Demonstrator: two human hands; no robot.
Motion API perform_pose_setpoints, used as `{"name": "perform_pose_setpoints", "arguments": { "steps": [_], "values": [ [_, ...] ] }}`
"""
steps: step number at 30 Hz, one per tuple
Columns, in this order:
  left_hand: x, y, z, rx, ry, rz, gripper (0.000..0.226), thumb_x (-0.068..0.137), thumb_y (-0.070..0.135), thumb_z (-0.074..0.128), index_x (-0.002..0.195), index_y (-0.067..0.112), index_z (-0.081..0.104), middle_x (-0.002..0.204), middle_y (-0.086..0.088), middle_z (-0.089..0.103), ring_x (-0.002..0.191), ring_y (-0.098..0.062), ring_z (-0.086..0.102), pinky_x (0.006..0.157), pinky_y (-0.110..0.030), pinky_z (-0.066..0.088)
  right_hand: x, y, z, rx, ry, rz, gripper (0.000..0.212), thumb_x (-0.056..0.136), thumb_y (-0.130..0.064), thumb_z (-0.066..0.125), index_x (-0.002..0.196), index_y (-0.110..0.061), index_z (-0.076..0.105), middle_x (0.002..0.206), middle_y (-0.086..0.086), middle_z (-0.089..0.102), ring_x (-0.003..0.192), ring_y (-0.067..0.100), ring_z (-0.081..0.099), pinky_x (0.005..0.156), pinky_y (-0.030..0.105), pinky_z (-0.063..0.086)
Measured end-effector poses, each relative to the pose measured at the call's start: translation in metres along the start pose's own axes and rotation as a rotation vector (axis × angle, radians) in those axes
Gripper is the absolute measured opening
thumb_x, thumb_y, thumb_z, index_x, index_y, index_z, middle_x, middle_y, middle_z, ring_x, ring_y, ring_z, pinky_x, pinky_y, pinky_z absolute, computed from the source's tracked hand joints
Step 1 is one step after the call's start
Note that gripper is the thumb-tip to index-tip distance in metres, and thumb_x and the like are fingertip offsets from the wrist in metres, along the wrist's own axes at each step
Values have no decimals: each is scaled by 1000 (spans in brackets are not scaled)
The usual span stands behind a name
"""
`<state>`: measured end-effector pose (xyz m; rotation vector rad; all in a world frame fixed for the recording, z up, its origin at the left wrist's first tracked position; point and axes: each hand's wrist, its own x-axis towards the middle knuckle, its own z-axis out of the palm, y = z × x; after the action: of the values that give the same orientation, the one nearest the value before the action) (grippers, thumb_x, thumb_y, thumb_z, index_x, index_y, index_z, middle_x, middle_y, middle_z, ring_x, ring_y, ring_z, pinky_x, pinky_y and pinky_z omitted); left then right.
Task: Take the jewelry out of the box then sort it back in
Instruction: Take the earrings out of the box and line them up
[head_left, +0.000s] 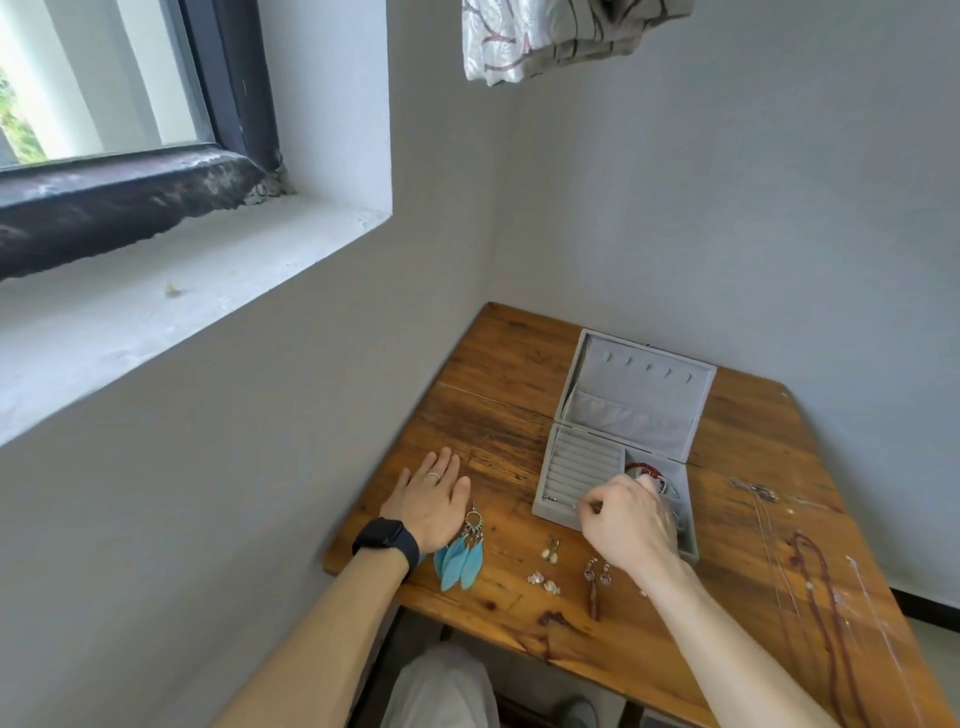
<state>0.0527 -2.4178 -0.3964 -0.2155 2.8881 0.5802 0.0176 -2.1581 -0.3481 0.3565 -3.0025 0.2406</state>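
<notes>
Nearest on the wooden worktop lie small earrings and blue feather earrings. The left hand rests flat, palm down, fingers released, beside the feathers. The right hand pinches over the grey jewelry box, perhaps gripping something small. A red bracelet sits inside; the lid lies open beyond.

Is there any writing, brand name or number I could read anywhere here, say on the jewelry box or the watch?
None can be read.
Open grey velvet jewelry box: no label or brand shows on its lining.
Black smartwatch on the left wrist: its face is dark and blank.
Patterned cloth hanging above: only curved lines, no letters.
Wooden table: bare grain, no marks.
</notes>
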Motion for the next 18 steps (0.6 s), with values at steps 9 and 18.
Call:
{"name": "perform_pose_setpoints", "arguments": {
  "steps": [9,18],
  "values": [
    [-2,-1,4,25,28,4,60,105,47,10,160,23,4,167,8,-3,153,-11,-6,122,-37,-5,33,-1,-5,52,-344,164,30,92,-36,59,112,-19,73,127,5,60,128,30,39,97,40,42],
    [0,15,-22,36,12,-6,61,102,52,32,155,22,31,165,-3,21,151,-23,19,122,-45,21,-84,16,-16,747,-96,199,9,99,-31,56,91,-33,57,88,-16,70,77,1,65,73,20,50]
  ]
}}
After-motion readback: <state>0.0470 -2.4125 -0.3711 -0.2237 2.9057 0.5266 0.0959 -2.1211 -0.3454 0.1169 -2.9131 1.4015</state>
